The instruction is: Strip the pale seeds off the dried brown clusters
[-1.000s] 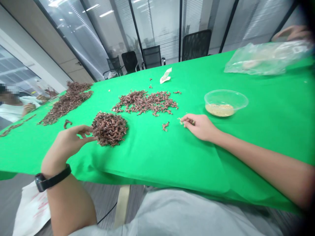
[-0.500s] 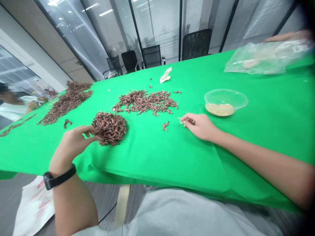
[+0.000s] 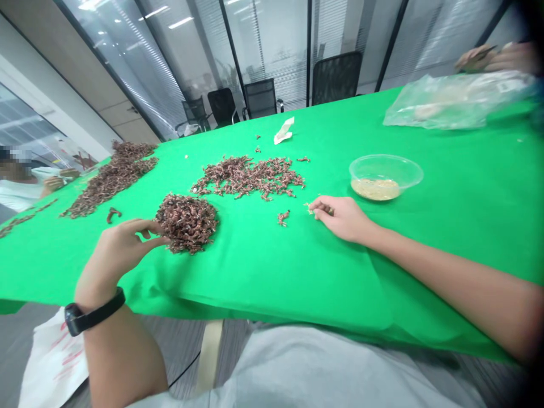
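My left hand, with a black band on the wrist, hovers at the left edge of a heaped mound of small brown pieces; its thumb and fingertips come together in a pinch right at the mound. My right hand rests on the green tablecloth, fingers curled over a few tiny pale bits under its fingertips. A single small brown piece lies just left of it. A flatter scatter of the same brown pieces spreads behind.
A clear plastic bowl holding pale grains stands behind my right hand. A crumpled plastic bag lies at the far right, another person's hands beyond it. A long brown pile runs far left near a seated person. Black chairs line the far side.
My left hand drew back slightly from the mound, and the view shifted a little. My right hand stayed in place.
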Available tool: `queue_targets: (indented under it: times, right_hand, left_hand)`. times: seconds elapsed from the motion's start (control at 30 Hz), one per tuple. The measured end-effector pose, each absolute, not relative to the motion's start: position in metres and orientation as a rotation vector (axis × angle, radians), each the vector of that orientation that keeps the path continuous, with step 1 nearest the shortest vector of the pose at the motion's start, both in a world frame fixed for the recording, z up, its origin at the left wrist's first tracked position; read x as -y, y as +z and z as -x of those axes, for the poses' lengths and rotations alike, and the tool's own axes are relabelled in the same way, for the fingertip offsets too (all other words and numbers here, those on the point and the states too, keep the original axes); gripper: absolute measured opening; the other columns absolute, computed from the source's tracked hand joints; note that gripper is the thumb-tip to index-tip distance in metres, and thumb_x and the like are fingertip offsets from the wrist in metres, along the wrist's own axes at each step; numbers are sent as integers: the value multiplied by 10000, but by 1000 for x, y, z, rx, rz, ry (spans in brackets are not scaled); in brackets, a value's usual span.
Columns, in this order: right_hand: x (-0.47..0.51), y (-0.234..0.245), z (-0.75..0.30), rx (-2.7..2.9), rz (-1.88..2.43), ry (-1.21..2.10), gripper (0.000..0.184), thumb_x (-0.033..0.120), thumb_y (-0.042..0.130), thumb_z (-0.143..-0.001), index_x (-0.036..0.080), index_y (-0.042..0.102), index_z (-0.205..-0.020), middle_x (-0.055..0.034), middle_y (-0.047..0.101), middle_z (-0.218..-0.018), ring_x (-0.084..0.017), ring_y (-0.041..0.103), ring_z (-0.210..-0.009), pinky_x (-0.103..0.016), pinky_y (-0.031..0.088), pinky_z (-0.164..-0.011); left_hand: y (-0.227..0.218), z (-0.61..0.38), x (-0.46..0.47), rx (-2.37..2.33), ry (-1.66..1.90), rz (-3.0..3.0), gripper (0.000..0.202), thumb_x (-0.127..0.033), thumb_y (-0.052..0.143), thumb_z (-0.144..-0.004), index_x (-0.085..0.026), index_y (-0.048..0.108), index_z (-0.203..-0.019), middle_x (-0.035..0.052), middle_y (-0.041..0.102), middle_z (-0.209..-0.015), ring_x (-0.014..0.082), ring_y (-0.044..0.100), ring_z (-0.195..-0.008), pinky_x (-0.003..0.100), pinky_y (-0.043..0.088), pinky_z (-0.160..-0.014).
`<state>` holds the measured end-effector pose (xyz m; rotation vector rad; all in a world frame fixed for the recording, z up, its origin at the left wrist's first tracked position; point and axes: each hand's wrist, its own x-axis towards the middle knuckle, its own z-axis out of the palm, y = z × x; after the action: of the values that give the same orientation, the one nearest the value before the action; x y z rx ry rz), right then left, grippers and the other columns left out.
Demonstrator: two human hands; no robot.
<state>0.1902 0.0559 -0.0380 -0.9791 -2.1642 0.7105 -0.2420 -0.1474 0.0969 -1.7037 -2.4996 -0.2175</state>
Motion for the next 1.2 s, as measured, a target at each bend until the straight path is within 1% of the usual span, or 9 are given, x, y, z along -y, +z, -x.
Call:
queue_targets:
  times: [0.13, 0.27, 0.43, 0.5, 0.73, 1.0, 1.2]
  right_hand:
    - [-55, -36, -190, 2169, 973, 719, 180, 263, 550, -902, 183, 696, -968, -30, 739, -789, -169, 651, -673, -292, 467, -666]
    - [-55, -36, -190, 2176, 983, 718, 183, 267, 545, -904, 183, 695, -968, -32, 738, -792, -174, 648, -675, -294, 462, -655]
    - [-57, -40, -191, 2177, 960, 723, 193, 277, 542, -909, 187, 698, -978, -38, 745, -816, -178, 655, -692, -297, 464, -659]
    - [-56, -40, -191, 2174, 957, 719, 192, 273, 540, -907, 187, 697, -974, -39, 747, -817, -179, 659, -693, -296, 466, -659]
    - [-56, -38, -190, 2173, 959, 714, 184, 274, 543, -901, 192, 696, -963, -40, 750, -811, -183, 662, -688, -306, 480, -667]
    - [-55, -38, -190, 2167, 968, 727, 186, 276, 543, -902, 191, 697, -964, -42, 749, -814, -181, 657, -684, -307, 483, -666]
    - [-55, -37, -191, 2171, 968, 724, 183, 268, 546, -898, 184, 696, -961, -34, 738, -795, -171, 649, -672, -295, 468, -662]
  left_hand:
    - [104, 236, 148, 2445, -203, 1690, 306, -514, 666, -782, -270, 730, -955, -56, 727, -999, 122, 582, -685, 227, 434, -747]
    - [107, 236, 145, 2449, -180, 1647, 303, -515, 640, -779, -274, 733, -937, -55, 725, -973, 134, 601, -711, 235, 436, -754]
    - [103, 251, 147, 2584, -68, 1513, 325, -515, 587, -774, -245, 740, -871, -23, 725, -800, 180, 624, -736, 251, 435, -716]
    - [101, 253, 148, 2594, -57, 1520, 334, -514, 566, -784, -241, 746, -853, -19, 730, -777, 189, 634, -757, 250, 436, -719]
    - [99, 245, 142, 2590, -115, 1595, 320, -491, 581, -819, -234, 753, -902, -24, 780, -867, 186, 657, -765, 247, 456, -744]
    - [95, 249, 139, 2562, -116, 1629, 333, -491, 560, -852, -231, 750, -933, -21, 781, -873, 182, 661, -800, 229, 439, -738]
    - [100, 241, 140, 2587, -107, 1599, 350, -506, 568, -837, -220, 749, -926, -13, 778, -885, 181, 658, -789, 228, 433, -725]
